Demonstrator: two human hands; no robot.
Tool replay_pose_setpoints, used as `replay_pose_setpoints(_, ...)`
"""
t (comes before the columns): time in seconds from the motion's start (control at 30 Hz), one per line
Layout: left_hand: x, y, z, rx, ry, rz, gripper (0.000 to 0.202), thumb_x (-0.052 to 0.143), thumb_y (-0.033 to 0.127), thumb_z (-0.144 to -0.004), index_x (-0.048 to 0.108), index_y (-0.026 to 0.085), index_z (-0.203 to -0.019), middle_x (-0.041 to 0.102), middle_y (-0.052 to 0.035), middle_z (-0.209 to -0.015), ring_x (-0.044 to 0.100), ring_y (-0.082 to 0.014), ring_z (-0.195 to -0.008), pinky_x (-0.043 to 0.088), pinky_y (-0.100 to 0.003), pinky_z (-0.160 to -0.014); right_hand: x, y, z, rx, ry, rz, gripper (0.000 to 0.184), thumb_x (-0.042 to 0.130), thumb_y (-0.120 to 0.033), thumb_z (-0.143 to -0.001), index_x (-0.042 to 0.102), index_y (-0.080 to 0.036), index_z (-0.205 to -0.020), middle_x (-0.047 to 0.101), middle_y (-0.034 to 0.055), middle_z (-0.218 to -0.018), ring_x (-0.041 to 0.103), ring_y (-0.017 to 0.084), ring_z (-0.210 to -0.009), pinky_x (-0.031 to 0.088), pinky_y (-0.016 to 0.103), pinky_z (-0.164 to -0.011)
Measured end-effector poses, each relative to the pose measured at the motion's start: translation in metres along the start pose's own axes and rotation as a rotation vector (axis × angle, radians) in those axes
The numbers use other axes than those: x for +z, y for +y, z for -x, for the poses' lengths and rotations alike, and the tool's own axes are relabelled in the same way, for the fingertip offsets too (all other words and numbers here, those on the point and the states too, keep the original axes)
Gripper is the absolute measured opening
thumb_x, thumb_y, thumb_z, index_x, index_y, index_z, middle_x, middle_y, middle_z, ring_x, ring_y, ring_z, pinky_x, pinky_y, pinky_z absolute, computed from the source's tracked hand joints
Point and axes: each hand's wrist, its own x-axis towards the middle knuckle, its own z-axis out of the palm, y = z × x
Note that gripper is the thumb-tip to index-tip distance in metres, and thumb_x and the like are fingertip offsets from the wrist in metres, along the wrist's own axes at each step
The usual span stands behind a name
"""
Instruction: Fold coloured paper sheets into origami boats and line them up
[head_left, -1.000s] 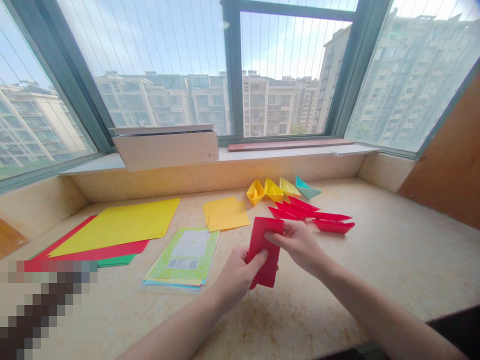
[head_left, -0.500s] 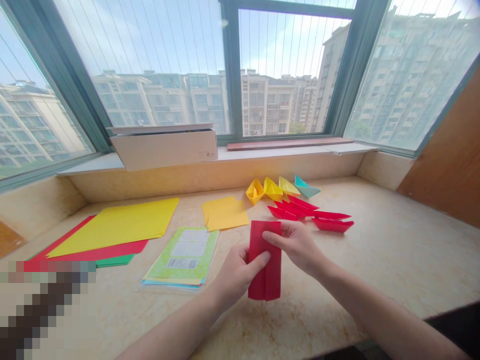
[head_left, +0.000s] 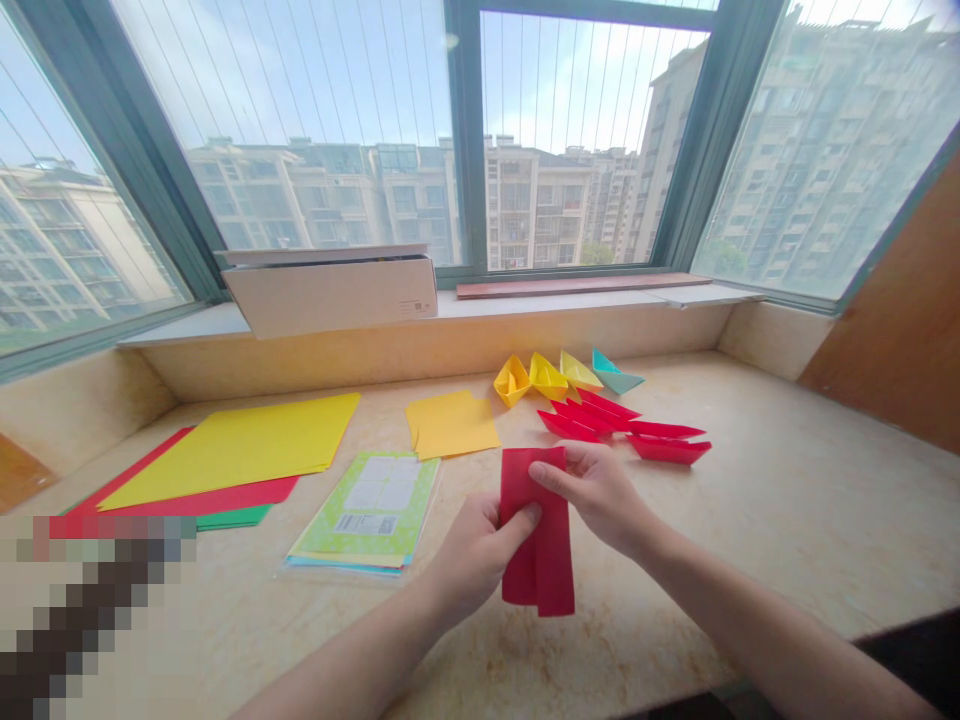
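A folded sheet of red paper (head_left: pixel 537 560) is held up above the counter between both hands. It is a tall narrow rectangle with a lengthwise seam down its front, and the right flap hangs a little lower than the left. My left hand (head_left: pixel 480 545) grips its left edge, thumb pressed flat on the front. Near the top right corner, my right hand (head_left: pixel 600 485) pinches the paper with the thumb in front. The fingers behind the sheet are mostly hidden. Just beyond it lie several red paper boats (head_left: pixel 581 418).
Yellow paper boats (head_left: pixel 548 377) and a teal boat (head_left: pixel 616 375) stand behind the red ones. Orange-yellow squares (head_left: pixel 454 425), a green paper packet (head_left: pixel 367 510) and large yellow sheets (head_left: pixel 240 445) lie leftward. A white box (head_left: pixel 334 295) rests on the window ledge.
The red paper's right flap has swung out to the right at the bottom, opening slightly along the seam. Both hands keep nearly the same grip and place.
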Motion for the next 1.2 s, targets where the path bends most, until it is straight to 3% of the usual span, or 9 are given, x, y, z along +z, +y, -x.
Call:
replay_pose_setpoints(0.6, 0.0019, 0.0035, 0.0019, 0.008, 0.029, -0.059, 0.051, 0.064, 0.06, -0.082, 0.062, 0.01, -0.072, 0.053, -0.0011, -0.064, 0.044, -0.0109, -0.059, 0.032, -0.023, -0.054, 0.0078, -0.0041, 0.0063, -0.044, 0.077, -0.066, 0.029, 0.07, -0.044, -0.087, 0.075, -0.018, -0.074, 0.07, 0.0012, -0.069, 0.055, 0.013, -0.061, 0.043, 0.025, -0.057)
replay_pose_setpoints(0.8, 0.0012, 0.0057, 0.0022, 0.01, 0.047, -0.058, 0.05, 0.063, 0.06, -0.082, 0.061, 0.011, -0.072, 0.054, -0.0017, -0.065, 0.045, -0.011, -0.058, 0.032, -0.023, -0.053, 0.0084, -0.0022, 0.0058, -0.034, 0.024, -0.105, 0.021, 0.074, -0.04, -0.084, 0.076, -0.02, -0.085, 0.075, 0.0033, -0.082, 0.063, 0.016, -0.072, 0.048, 0.027, -0.064)
replay_pose_setpoints(0.93, 0.0019, 0.0049, 0.0026, 0.01, 0.058, -0.1, 0.049, 0.064, 0.058, -0.082, 0.06, 0.011, -0.068, 0.052, -0.0012, -0.061, 0.043, -0.0104, -0.056, 0.031, -0.023, -0.051, 0.0082, -0.0003, 0.0056, -0.035, 0.069, -0.055, 0.022, 0.074, -0.04, -0.084, 0.074, -0.018, -0.079, 0.073, 0.0025, -0.076, 0.06, 0.015, -0.069, 0.046, 0.026, -0.063)
replay_pose_setpoints(1.03, 0.0034, 0.0043, 0.0032, 0.003, 0.047, -0.092, 0.043, 0.066, 0.052, -0.082, 0.063, 0.01, -0.074, 0.058, -0.0034, -0.067, 0.048, -0.0121, -0.059, 0.035, -0.023, -0.054, 0.0083, 0.0021, 0.0056, -0.029, 0.112, -0.064, 0.025, 0.074, -0.041, -0.085, 0.07, -0.018, -0.074, 0.07, 0.0009, -0.071, 0.057, 0.013, -0.064, 0.043, 0.025, -0.059)
replay_pose_setpoints(1.2, 0.0057, 0.0062, 0.0042, 0.017, 0.028, -0.093, 0.027, 0.069, 0.038, -0.08, 0.063, 0.012, -0.078, 0.061, -0.0028, -0.071, 0.052, -0.0135, -0.064, 0.04, -0.024, -0.058, 0.006, 0.0027, 0.0042, -0.034, 0.158, -0.124, 0.025, 0.074, -0.043, -0.085, 0.07, -0.019, -0.079, 0.07, 0.0021, -0.072, 0.061, 0.016, -0.067, 0.047, 0.027, -0.06)
